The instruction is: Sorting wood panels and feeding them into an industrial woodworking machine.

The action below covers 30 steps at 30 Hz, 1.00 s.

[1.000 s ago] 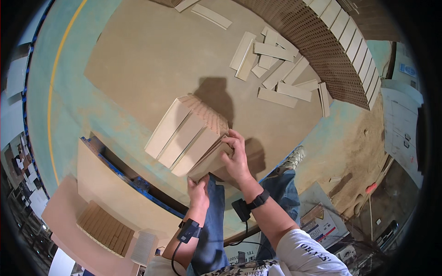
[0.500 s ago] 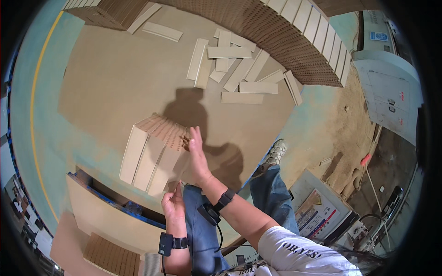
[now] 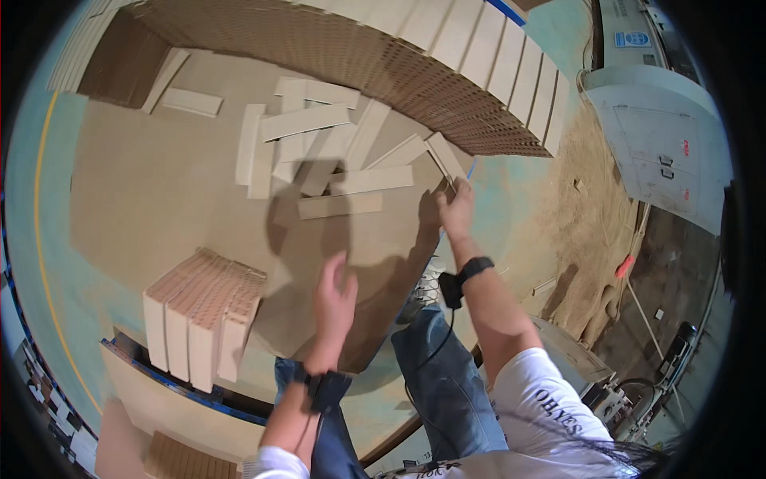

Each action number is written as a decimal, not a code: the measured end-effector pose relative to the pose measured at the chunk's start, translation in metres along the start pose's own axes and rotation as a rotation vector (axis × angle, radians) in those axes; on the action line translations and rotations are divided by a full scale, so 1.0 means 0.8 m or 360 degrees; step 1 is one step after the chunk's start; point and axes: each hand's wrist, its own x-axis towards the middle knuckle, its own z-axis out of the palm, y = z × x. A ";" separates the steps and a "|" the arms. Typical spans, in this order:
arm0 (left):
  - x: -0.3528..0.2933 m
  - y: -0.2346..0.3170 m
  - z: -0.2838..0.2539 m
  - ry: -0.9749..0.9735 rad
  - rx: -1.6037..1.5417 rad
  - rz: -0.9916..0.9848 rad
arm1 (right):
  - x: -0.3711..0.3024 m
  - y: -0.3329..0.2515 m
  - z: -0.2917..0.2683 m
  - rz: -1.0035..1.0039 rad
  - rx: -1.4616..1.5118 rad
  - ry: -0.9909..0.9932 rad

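At the right end of a loose pile, my right hand has its fingers and thumb around the near end of a pale narrow board. My left hand hovers over the brown surface, open, fingers forward and thumb apart, holding nothing. To its left a short row of pale boards stands on edge, brown perforated sides up; the rightmost piece sits slightly askew. The other loose boards lie flat, crossing and overlapping beyond my hands.
A long curved row of stacked boards walls the far side. Near left is a table-like panel with a blue-edged slot. Several brown strips lie below it. A grey cabinet stands at right, beside brown sheeting.
My right hand has left the standing row and reached far right to a loose board. My left hand has come off the row and moved forward. The view has shifted too.
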 end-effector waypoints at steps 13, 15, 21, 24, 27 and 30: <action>0.196 0.014 0.094 -0.0073 0.1600 0.0644 | -0.019 0.029 -0.024 0.1028 0.1206 -0.0735; 0.191 0.011 0.074 -0.0127 0.1678 0.0578 | -0.091 -0.013 -0.051 0.1242 0.1711 -0.0707; 0.115 0.024 0.047 -0.0498 0.0088 -0.0138 | -0.199 -0.069 -0.109 0.1675 0.2283 -0.0715; 0.075 0.045 0.049 -0.0460 -0.0684 -0.0400 | -0.193 -0.072 -0.112 0.1615 0.2267 -0.0783; 0.056 0.022 0.019 -0.0730 -0.1270 -0.0619 | -0.187 -0.081 -0.113 0.1532 0.2307 -0.0901; 0.035 0.001 0.003 -0.0974 -0.1761 -0.0758 | -0.195 -0.090 -0.110 0.1523 0.2321 -0.1063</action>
